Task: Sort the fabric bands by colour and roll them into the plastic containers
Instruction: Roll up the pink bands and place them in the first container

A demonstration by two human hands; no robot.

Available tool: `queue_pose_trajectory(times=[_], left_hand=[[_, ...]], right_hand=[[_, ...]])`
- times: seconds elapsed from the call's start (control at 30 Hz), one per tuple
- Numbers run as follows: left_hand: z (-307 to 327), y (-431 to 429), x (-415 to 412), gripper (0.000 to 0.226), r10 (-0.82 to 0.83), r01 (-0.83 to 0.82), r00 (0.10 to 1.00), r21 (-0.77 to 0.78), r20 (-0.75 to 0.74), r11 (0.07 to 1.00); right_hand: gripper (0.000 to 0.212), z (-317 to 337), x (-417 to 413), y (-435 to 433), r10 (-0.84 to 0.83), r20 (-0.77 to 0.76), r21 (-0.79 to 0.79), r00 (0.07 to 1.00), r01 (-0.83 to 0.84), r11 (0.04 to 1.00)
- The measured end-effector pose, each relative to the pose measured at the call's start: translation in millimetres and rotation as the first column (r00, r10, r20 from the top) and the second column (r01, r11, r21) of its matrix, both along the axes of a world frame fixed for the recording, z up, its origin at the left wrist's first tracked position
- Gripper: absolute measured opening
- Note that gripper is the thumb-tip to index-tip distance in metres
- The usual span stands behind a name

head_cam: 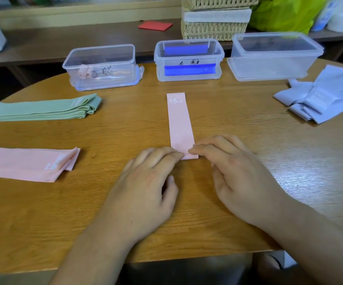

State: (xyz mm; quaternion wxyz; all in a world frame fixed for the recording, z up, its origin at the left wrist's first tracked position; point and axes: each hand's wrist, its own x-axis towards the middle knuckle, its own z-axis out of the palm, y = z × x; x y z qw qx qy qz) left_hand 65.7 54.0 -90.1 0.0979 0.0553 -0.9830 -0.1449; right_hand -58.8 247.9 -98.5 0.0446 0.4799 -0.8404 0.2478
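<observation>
Your left hand [146,182] and right hand [238,171] press extended fingers on the near end of the pink band [179,124]; uneven pressure may skew the roll.

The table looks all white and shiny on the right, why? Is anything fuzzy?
Head view: light glare washes out the table at right; head view: the baskets and green bag behind look soft; the wide lens bends the table's edge.
</observation>
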Motion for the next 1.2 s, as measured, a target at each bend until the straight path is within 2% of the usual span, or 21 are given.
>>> queue_pose_trajectory(times=[0.2, 0.37, 0.5, 0.6, 0.73, 0.97, 1.2], left_hand=[[-1, 1, -4, 0.058, 0.039, -0.039, 0.999, 0.035, 0.002, 0.999], [-2, 1, -6, 0.071, 0.129, -0.123, 0.991, 0.169, -0.029, 0.978], [-2, -1, -9, 0.081, 0.136, -0.131, 0.991, 0.239, -0.005, 0.962], [-2, -3, -11, 0.082, 0.142, -0.138, 0.990, 0.266, 0.003, 0.954], [-2, 0, -11, 0.078, 0.173, -0.160, 0.985, 0.295, -0.018, 0.942], [3, 2, -7, 0.065, 0.160, -0.123, 0.983, 0.322, -0.091, 0.939], [7, 1, -5, 0.036, 0.098, -0.064, 0.988, 0.257, -0.121, 0.964]], right_hand=[[0.057, -1, -5, -3, 0.038, -0.010, -0.004, 0.999, -0.038, 0.999], [0.058, -3, -14, -9, -0.017, 0.000, 0.013, 1.000, 0.017, 1.000], [0.050, -4, -19, -18, -0.065, 0.003, 0.015, 0.998, 0.065, 0.998], [0.036, -4, -21, -25, -0.112, 0.000, -0.008, 0.994, 0.112, 0.994], [0.023, -2, -25, -33, -0.164, -0.031, 0.000, 0.986, 0.164, 0.986], [0.020, 3, -15, -27, -0.153, -0.018, 0.018, 0.988, 0.154, 0.988], [0.018, 3, 6, -14, -0.105, -0.021, 0.045, 0.994, 0.106, 0.993]])
